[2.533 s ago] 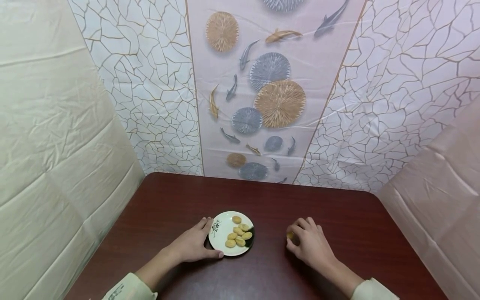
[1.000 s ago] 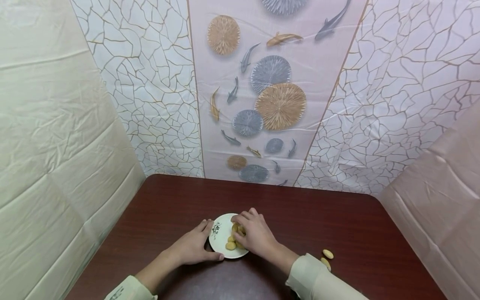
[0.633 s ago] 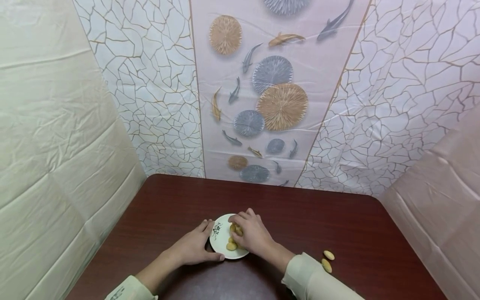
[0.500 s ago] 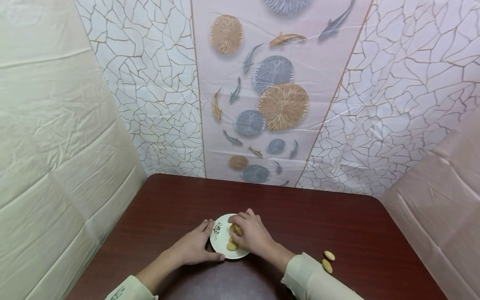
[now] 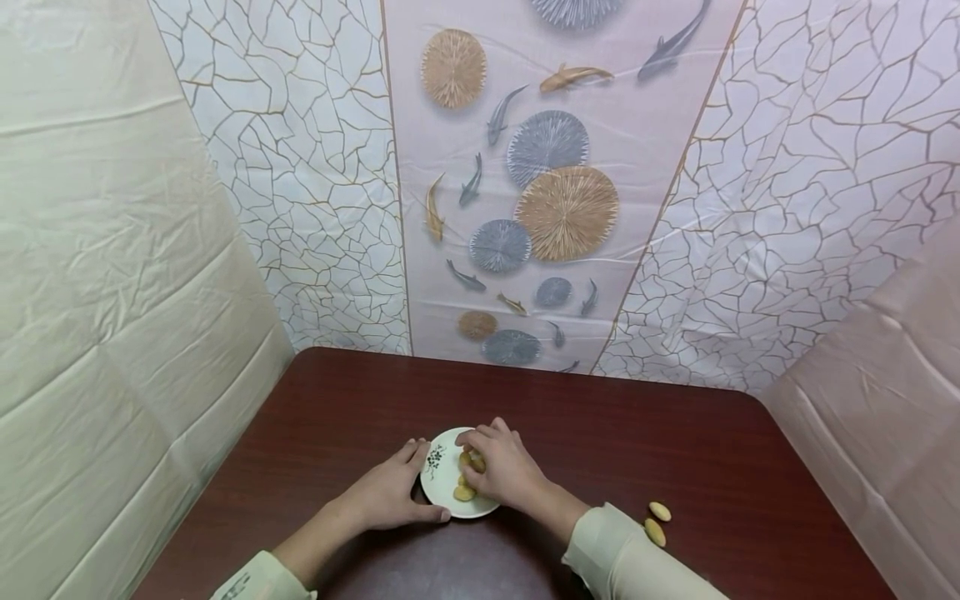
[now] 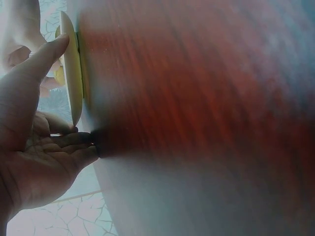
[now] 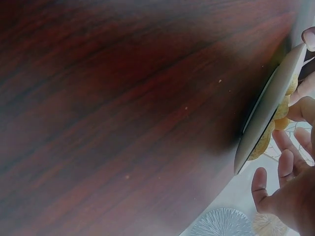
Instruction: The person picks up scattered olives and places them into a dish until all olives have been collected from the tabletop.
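Note:
A small white plate with a dark floral print sits on the table, bearing several yellow oval pieces, kind unclear. My left hand holds its left rim, thumb at the near edge and fingers along the far-left side; in the left wrist view the thumb lies on the plate's rim. Over the plate's right half, my right hand pinches a yellow piece among the others. The right wrist view shows thumb and finger at a piece, other fingers spread. This hand hides part of the plate.
Two more yellow oval pieces lie on the dark red-brown table, just right of the right sleeve. Patterned cloth hangs behind the table, and pale cloth stands along the left side.
My right hand has moved left from the table onto the plate with a yellow piece, exposing two pieces on the right. During the last half second both hands stay nearly still.

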Demonstrator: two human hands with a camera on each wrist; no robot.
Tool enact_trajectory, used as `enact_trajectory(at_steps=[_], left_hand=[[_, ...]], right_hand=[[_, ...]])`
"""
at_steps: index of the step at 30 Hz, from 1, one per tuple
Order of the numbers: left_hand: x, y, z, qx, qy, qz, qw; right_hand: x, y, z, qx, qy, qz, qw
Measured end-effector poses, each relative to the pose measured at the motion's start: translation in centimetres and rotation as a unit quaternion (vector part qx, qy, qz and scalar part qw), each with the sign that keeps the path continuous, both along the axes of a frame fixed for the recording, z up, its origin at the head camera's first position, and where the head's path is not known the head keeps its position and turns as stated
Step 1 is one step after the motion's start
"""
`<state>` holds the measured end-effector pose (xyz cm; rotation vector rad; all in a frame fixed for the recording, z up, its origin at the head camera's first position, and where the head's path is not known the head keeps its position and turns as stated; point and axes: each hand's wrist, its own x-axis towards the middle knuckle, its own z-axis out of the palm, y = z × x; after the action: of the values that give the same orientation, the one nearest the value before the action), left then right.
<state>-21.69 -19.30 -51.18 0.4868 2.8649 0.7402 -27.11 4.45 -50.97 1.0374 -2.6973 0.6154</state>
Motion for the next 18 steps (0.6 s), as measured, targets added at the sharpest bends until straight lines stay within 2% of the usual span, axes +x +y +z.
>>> enact_trajectory(at_steps=[15, 18], left_hand=[[0.1, 0.0, 0.0, -0.001, 0.004, 0.0, 1.0], [0.1, 0.0, 0.0, -0.002, 0.001, 0.002, 1.0]], right_hand=[[0.4, 0.7, 0.6, -0.008, -0.004, -0.009, 0.9999], [0.7, 1.2, 1.0, -0.014, 0.007, -0.01, 0.9998]])
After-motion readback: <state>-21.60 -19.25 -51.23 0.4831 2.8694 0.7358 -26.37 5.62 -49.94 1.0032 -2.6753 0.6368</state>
